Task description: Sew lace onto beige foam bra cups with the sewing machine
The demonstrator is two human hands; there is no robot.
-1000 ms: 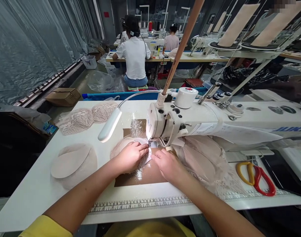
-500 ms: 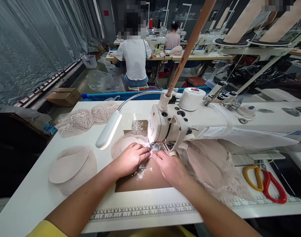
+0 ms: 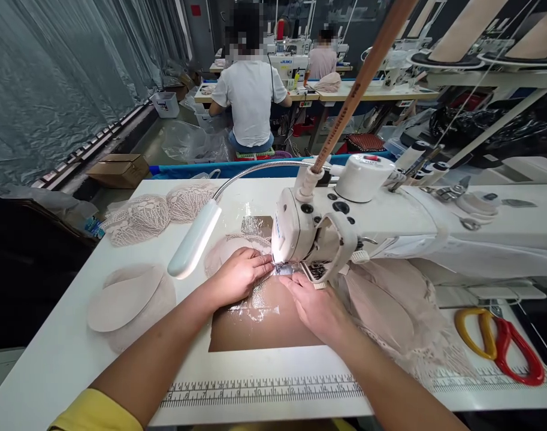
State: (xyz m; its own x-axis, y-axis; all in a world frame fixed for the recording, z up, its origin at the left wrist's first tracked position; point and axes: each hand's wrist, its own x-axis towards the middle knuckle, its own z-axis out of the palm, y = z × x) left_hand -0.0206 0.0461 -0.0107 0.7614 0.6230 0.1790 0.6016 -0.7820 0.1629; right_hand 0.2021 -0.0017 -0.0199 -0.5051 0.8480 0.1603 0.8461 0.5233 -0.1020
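Observation:
My left hand (image 3: 241, 275) is closed on the edge of a beige lace bra piece (image 3: 219, 254), its fingertips just left of the presser foot (image 3: 283, 269) of a white sewing machine (image 3: 295, 233). My right hand (image 3: 316, 305) lies in front of the foot, fingers bent together and fingertips close to it. Whatever lies under those fingers is hidden. Both hands are over a brown sheet (image 3: 264, 329) covered with shiny clear tape. Right of the machine head, more beige bra fabric with lace (image 3: 385, 305) is spread beside my right hand.
At left lie beige cup pieces (image 3: 120, 302) and a lace bra (image 3: 147, 215). A lamp (image 3: 195, 239) arches over the table. Scissors (image 3: 502, 344) with yellow and red handles lie at right; a ruler strip (image 3: 255, 392) runs along the front edge. A person (image 3: 250, 102) sits ahead.
The view has shifted slightly, so the machine appears farther right. My fingertips have drawn a little apart at the presser foot, and my right hand sits slightly farther right.

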